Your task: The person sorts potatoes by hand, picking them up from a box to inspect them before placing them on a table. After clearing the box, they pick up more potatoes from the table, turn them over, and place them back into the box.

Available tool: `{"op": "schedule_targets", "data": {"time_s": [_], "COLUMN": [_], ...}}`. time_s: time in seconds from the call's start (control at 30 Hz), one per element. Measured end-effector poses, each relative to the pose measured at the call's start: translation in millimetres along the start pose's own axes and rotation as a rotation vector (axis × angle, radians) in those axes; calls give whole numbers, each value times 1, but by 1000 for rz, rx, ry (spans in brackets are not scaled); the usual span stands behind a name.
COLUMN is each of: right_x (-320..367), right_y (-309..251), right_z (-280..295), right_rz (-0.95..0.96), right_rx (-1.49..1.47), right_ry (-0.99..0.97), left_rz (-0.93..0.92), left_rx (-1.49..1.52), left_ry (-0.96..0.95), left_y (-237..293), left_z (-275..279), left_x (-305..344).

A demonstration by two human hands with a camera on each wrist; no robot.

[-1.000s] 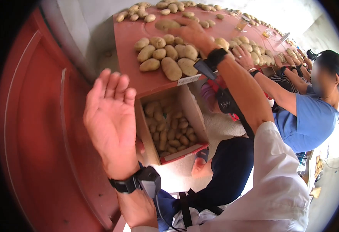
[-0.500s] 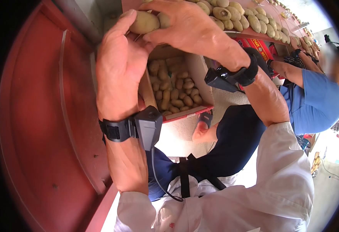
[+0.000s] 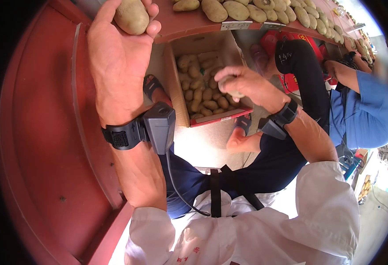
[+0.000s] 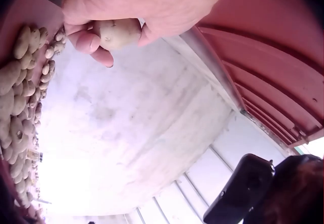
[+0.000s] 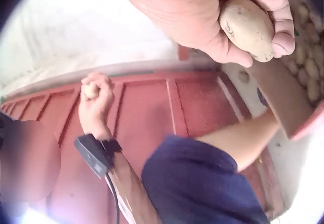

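My left hand (image 3: 121, 53), palm up at the upper left of the head view, holds a potato (image 3: 132, 17) in its curled fingers. The left wrist view shows that potato (image 4: 119, 34) between fingers and thumb. Over the near right part of an open cardboard box (image 3: 176, 88), my right hand (image 3: 253, 88) grips another potato (image 3: 230, 86), slightly blurred. In the right wrist view this potato (image 5: 247, 29) sits between thumb and fingers, dark marks on its skin. Many potatoes (image 3: 198, 95) lie inside the box below.
Rows of potatoes (image 3: 236, 11) lie on the red table (image 3: 176, 24) above the box. A red panel (image 3: 39, 132) stands close on my left. To the right sits a person in a blue shirt (image 3: 366, 115), a black-sleeved arm or leg (image 3: 306, 66) nearby.
The right hand went from the table to the left hand, then down over the box with a potato. The left hand, empty at first, now holds a potato. The head view has tilted downward.
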State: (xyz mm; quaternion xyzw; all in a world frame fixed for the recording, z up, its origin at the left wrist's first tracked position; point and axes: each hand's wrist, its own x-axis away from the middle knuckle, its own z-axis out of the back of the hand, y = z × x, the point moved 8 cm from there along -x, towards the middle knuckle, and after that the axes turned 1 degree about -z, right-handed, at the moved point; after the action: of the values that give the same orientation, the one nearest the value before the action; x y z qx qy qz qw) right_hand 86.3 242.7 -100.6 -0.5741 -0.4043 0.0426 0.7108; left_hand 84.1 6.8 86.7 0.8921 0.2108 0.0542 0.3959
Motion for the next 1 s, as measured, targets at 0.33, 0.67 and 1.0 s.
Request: {"op": "schedule_targets", "data": {"time_s": [0.33, 0.67, 1.0], "right_x": [65, -13, -5], "right_y": [30, 39, 21], "right_z": [-76, 19, 22], "right_rz": [662, 23, 20], "right_rx": [769, -388, -463], "right_ry": [-498, 270, 187], "left_rz": [132, 162, 124], "left_rx": [85, 108, 13], "left_ry": [-85, -51, -43], "left_y": [-6, -6, 4], "left_z": [-6, -8, -16], "left_x": [-4, 4, 8]}}
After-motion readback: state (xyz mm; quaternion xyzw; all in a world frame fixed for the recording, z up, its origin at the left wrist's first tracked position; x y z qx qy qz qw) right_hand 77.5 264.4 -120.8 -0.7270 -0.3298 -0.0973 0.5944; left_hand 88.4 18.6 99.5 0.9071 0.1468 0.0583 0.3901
